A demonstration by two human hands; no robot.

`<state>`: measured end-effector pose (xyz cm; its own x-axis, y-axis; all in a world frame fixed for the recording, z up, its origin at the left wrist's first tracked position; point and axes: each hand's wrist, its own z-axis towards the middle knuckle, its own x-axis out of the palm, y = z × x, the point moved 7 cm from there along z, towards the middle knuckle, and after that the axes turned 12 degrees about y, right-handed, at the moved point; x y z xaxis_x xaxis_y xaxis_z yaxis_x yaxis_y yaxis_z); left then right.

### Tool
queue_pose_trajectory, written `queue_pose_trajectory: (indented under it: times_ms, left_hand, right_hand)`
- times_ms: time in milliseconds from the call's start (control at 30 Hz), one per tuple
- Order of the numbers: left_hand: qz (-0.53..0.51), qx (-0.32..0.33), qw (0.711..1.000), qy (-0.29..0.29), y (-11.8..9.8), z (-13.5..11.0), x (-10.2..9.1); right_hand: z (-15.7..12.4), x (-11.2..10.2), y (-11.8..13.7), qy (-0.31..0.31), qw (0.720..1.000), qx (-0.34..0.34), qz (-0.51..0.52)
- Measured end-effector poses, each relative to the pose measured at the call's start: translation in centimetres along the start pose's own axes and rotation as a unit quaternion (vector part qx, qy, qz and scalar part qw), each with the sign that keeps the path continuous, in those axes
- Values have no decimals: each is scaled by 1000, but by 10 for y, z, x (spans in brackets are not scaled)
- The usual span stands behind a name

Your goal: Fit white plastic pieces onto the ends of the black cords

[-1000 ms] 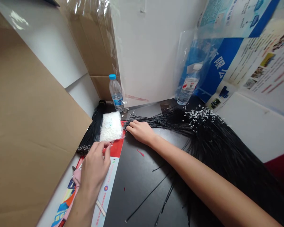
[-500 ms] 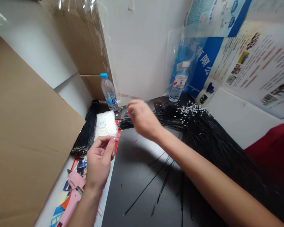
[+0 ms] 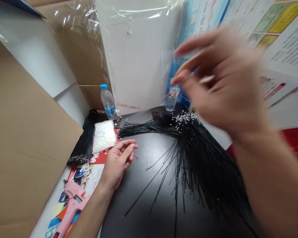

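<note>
My left hand (image 3: 119, 162) is closed in a pinch over the dark table, with a small white piece (image 3: 133, 144) between thumb and forefinger. Close by its fingers shows a small red bit (image 3: 136, 157). My right hand (image 3: 223, 79) is raised high at the right, smeared by motion. Its fingers are curled, and whether they grip anything cannot be made out. Below it lies a large bundle of thin black wires or cords (image 3: 203, 158), with many small white ends (image 3: 185, 119) at the top. Other black strands (image 3: 149, 128) stretch toward a bag of white pieces (image 3: 104, 136).
A pink glue gun (image 3: 73, 201) lies at the left on printed paper. Another black bundle (image 3: 83, 145) is by the cardboard (image 3: 27, 142). Two water bottles (image 3: 108, 104) (image 3: 172, 99) stand at the back before a white panel (image 3: 136, 66).
My right hand has swung up and to the right, away from the ends of the black strands. My left hand has shifted slightly right, still pinching. The camera view has shifted a little.
</note>
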<state>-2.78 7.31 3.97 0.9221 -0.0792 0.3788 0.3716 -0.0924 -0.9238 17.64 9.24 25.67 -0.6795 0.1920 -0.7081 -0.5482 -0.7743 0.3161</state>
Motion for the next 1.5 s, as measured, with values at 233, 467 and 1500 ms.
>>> queue_pose_trajectory:
  times_ms: [233,467,1500]
  left_hand:
    - [25,-14,999,18,17,2,-4]
    - [33,-11,999,16,35,7,-15]
    - [160,-4,986,49,30,4,-5]
  right_hand:
    - [-79,161,-28,105,985,87,108]
    - [-109,193,-32,109,953,197,203]
    - [-126,206,-34,126,911,250,302]
